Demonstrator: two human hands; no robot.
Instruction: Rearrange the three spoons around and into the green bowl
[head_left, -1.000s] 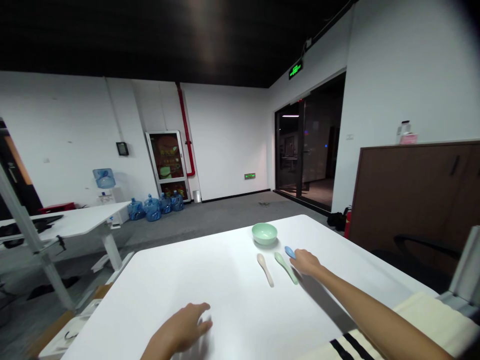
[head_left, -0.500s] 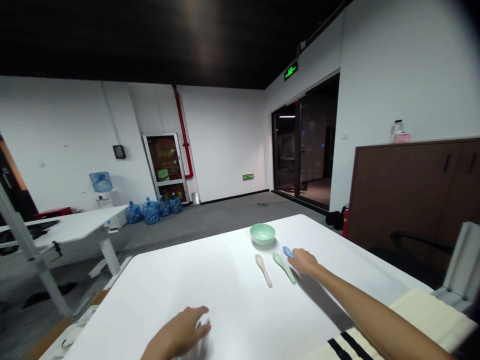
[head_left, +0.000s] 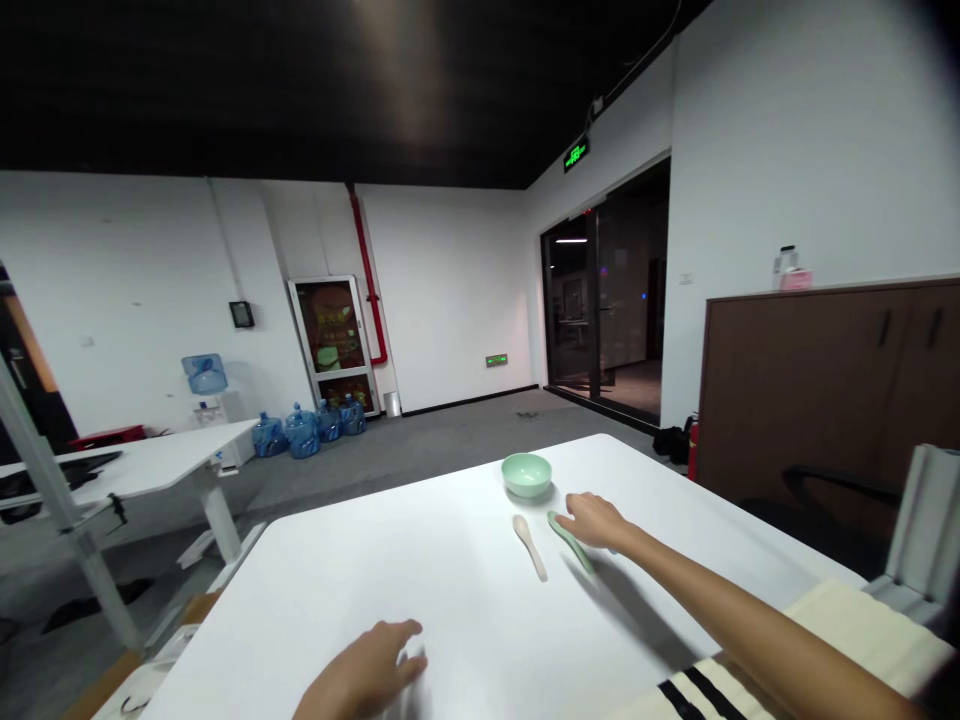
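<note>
My right hand (head_left: 596,522) reaches over the table to the green spoon (head_left: 576,548), its fingertips beside or over the spoon's bowl end. Its fingers are partly hidden, so whether they grip anything cannot be made out. A sliver of the blue spoon (head_left: 613,551) peeks out from under this hand; the rest is covered. Left of the green spoon lies a beige spoon (head_left: 529,548), and behind the spoons stands a light green bowl (head_left: 526,475). My left hand (head_left: 367,668) hovers low over the near part of the table, thumb and fingers apart, holding nothing.
The white table (head_left: 330,570) bears all these things. A cream cloth with black stripes (head_left: 810,640) is at the near right. Beyond are a brown cabinet (head_left: 810,390), a chair at the right, another white desk (head_left: 172,455) and several blue water bottles (head_left: 302,435).
My right hand has moved a little left, from the blue spoon to the green spoon, and now covers most of the blue one. My left hand stays nearly still. The view has tilted slightly.
</note>
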